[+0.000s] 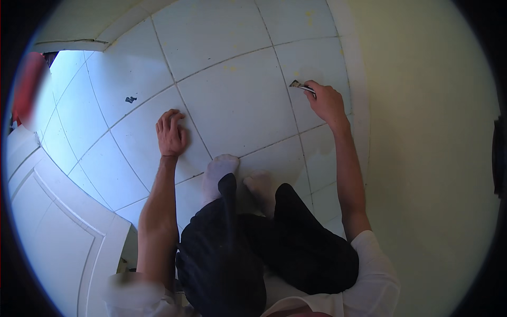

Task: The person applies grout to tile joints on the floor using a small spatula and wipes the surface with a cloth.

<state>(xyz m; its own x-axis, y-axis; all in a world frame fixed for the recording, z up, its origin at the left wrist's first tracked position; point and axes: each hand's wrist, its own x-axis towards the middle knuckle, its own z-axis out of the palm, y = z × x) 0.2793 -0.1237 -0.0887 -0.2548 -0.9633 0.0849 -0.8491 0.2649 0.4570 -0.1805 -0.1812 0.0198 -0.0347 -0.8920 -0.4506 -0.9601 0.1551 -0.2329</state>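
Note:
In my right hand (326,103) is a small scraper-like tool (296,84) with a flat, dark and yellowish end and a pale handle. My fingers wrap round the handle, and the flat end points left, at or just above the white floor tiles (237,100). A damp-looking patch shows on the tile near it. To the left, my left hand (171,133) holds nothing; its fingers are loosely bent and apart, over the tiles. Whether it touches them I cannot tell. Beyond those fingers lies a small dark scrap (131,99).
A pale wall (422,158) rises close on my right. At the left stands a white panelled door (58,232), with a blurred red thing (29,87) beyond it. My socked feet (221,169) and dark-clad knees are between my arms. Faint yellow specks mark the far tiles.

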